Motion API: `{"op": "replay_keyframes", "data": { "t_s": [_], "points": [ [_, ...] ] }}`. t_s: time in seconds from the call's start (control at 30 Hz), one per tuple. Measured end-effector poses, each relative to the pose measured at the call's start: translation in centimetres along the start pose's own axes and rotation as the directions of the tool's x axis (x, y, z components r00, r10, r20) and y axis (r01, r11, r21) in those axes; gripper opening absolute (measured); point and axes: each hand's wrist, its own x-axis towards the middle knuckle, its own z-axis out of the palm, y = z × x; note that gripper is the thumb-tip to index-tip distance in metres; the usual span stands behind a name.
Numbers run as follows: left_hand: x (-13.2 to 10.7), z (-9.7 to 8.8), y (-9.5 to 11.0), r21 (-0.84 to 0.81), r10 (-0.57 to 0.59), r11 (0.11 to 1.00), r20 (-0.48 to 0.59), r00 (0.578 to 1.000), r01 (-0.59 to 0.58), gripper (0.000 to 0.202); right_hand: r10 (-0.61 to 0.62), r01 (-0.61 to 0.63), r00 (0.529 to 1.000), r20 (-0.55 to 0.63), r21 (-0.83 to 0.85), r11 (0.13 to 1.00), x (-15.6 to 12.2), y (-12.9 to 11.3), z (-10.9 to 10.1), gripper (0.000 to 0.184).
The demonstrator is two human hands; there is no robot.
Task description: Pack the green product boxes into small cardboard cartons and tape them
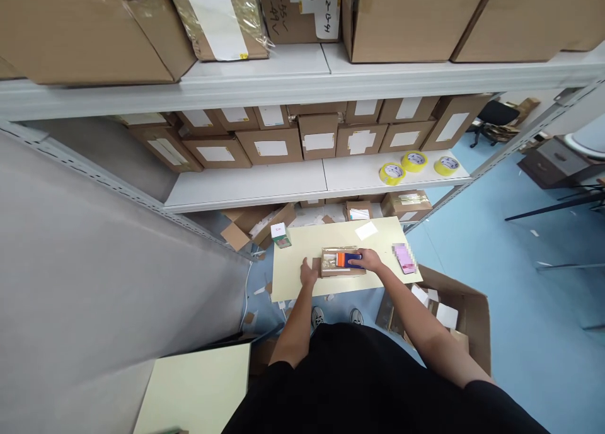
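A small open cardboard box [326,273] lies on the pale yellow table [293,286], with clear or shiny wrapping showing at its top. My right hand [369,259] grips a flat dark blue and orange object [342,259] over this box; its exact kind is too small to tell. At the box's left end, my left hand [309,274] has its fingers apart and is against or just beside a cardboard flap [316,268].
A green and white carton [280,235], a white paper [366,230] and a pink phone-like item [404,258] lie on the table. Shelves ahead hold cardboard boxes [268,147] and yellow tape rolls [392,174]. A large open carton [475,314] stands at right.
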Motion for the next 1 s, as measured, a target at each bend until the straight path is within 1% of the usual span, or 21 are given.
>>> {"op": "replay_keyframes", "data": {
  "t_s": [0.03,0.07,0.1,0.13,0.17,0.2,0.23,0.27,0.37,0.47,0.57,0.73,0.9,1.0],
  "points": [
    [-0.1,-0.7,0.2,0.029,0.069,0.997,0.009,0.998,-0.069,0.085,0.005,-0.005,1.0,-0.002,-0.016,1.0,-0.1,-0.2,0.1,0.044],
    [0.0,-1.4,0.5,0.056,0.163,0.985,0.042,0.986,-0.165,0.086,0.008,-0.008,1.0,-0.002,-0.032,0.999,-0.2,-0.5,0.1,0.045],
    [0.1,-2.0,0.9,0.092,0.258,0.959,0.104,0.961,-0.268,0.088,0.011,-0.011,1.0,-0.001,-0.047,0.999,-0.3,-0.7,0.2,0.046],
    [0.2,-2.5,1.5,0.141,0.327,0.924,0.19,0.926,-0.355,0.09,0.018,-0.018,1.0,0.004,-0.062,0.998,-0.4,-1.0,0.2,0.047],
    [0.4,-2.9,2.1,0.201,0.346,0.892,0.275,0.897,-0.406,0.093,0.026,-0.025,1.0,0.012,-0.077,0.997,-0.5,-1.3,0.1,0.049],
    [0.6,-3.2,2.8,0.271,0.323,0.866,0.338,0.884,-0.42,0.096,0.035,-0.033,0.999,0.024,-0.093,0.995,-0.6,-1.6,0.0,0.05],
    [0.8,-3.4,3.4,0.344,0.279,0.844,0.373,0.885,-0.411,0.098,0.042,-0.038,0.998,0.037,-0.111,0.993,-0.7,-1.8,-0.2,0.052],
    [0.9,-3.5,4.0,0.41,0.239,0.822,0.384,0.892,-0.396,0.098,0.048,-0.041,0.998,0.049,-0.129,0.991,-0.7,-2.1,-0.4,0.053],
    [1.1,-3.5,4.8,0.512,0.194,0.772,0.374,0.907,-0.376,0.094,0.045,-0.031,0.996,0.08,-0.167,0.985,-0.8,-2.7,-1.2,0.054],
    [0.9,-3.4,4.7,0.538,0.16,0.769,0.36,0.919,-0.344,0.091,0.047,-0.027,0.993,0.104,-0.187,0.982,-0.8,-2.2,-2.2,0.057],
    [0.7,-3.4,4.3,0.523,0.132,0.792,0.357,0.925,-0.315,0.089,0.062,-0.039,0.992,0.112,-0.198,0.979,-0.9,0.0,-3.0,0.061],
    [1.0,-3.3,4.1,0.457,0.115,0.843,0.362,0.925,-0.283,0.092,0.104,-0.084,0.991,0.09,-0.204,0.975,-2.0,5.7,-4.0,0.062],
    [1.1,-3.3,4.1,0.33,0.105,0.92,0.312,0.944,-0.211,0.095,0.177,-0.165,0.983,0.045,-0.188,0.968,-3.7,11.5,-5.4,0.059],
    [1.0,-3.4,4.2,0.323,0.106,0.923,0.309,0.945,-0.209,0.093,0.231,-0.225,0.973,0.021,-0.154,0.962,-4.1,14.0,-6.0,0.058]
  ]
}}
